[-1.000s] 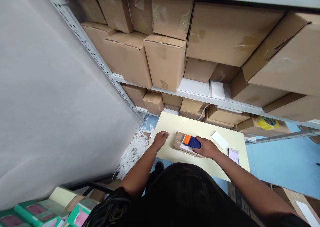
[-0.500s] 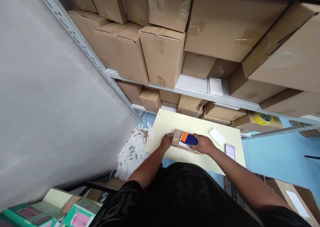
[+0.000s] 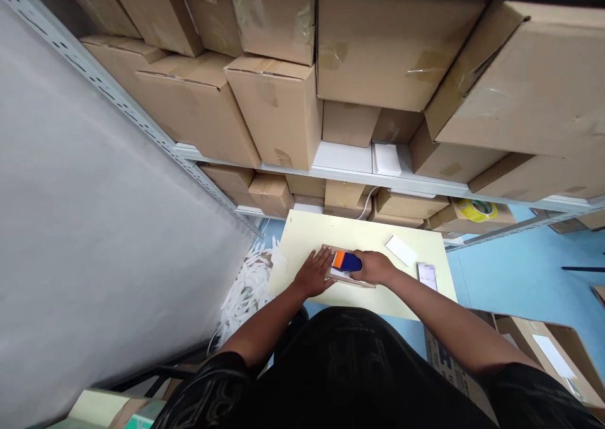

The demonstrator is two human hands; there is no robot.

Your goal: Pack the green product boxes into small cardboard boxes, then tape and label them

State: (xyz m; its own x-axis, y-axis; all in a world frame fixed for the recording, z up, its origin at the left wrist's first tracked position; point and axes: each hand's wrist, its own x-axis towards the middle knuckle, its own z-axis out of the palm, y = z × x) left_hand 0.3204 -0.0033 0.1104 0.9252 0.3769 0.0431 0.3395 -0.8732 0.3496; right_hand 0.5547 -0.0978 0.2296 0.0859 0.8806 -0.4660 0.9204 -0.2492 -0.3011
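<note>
A small brown cardboard box (image 3: pixel 363 283) with a white label (image 3: pixel 341 273) lies on the pale yellow table (image 3: pixel 302 227). My right hand (image 3: pixel 373 266) grips a dark blue handheld tool with an orange band (image 3: pixel 348 261) and holds it over the box top. Its exact kind does not show. My left hand (image 3: pixel 314 273) rests flat on the left end of the box, fingers stretched out. Both hands and the tool hide much of the box top.
To the right on the table are a white card-like piece (image 3: pixel 401 251) and a phone (image 3: pixel 426 276). Shelves (image 3: pixel 350 159) packed with cardboard boxes stand beyond, with a yellow tape roll (image 3: pixel 478 210) at right. Shredded white paper strips (image 3: pixel 246 290) heap beside the wall (image 3: pixel 94 259).
My left hand has gone from gripping the box's left end to lying flat on its top. The tool stays in my right hand over the box. The camera view has shifted.
</note>
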